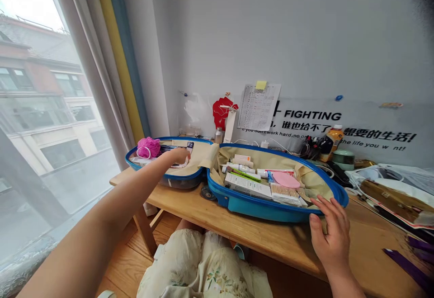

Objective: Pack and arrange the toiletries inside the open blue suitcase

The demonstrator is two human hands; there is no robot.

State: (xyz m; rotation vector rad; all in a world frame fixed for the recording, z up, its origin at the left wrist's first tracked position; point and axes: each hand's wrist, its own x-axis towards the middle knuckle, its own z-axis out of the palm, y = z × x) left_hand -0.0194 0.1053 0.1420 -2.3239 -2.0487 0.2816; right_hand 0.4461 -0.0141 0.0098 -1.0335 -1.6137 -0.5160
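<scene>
A: Head view, only view. Where's the suitcase?

B: Mid-frame. Suitcase (267,212) blue-rimmed, lying spread in two halves on the wooden tabletop (186,203), pale lining showing.

A: Left hand?

B: Left of centre. Arm runs up from the lower left corner; left hand (178,155) is over the left half, beside a small dark item (190,145). Fingertips partly hidden; cannot tell whether they grasp it.

A: Other contents there?

B: Pink mesh pouf (149,148) at that half's far left, near the curtain side of the frame.

A: Right hand?

B: Lower right. Right hand (331,234) at the near right end of the case, fingers (324,206) spread, grasping nothing, tips over the rim. Firm contact: cannot tell.

A: Right half's load?

B: Long white box (247,185) along the near wall; pack of swabs (285,194) to the right of it. Pink oval item (286,180) just behind the swabs. Green item (243,174) aslant behind the long box, white tube (238,168) near it. Small white box (242,158) farthest back.

A: Surroundings?

B: Orange bottle (332,142) behind the case, right of centre. Printed sheet (259,108) on the wall above. Purple strips (403,264), lower right.
</scene>
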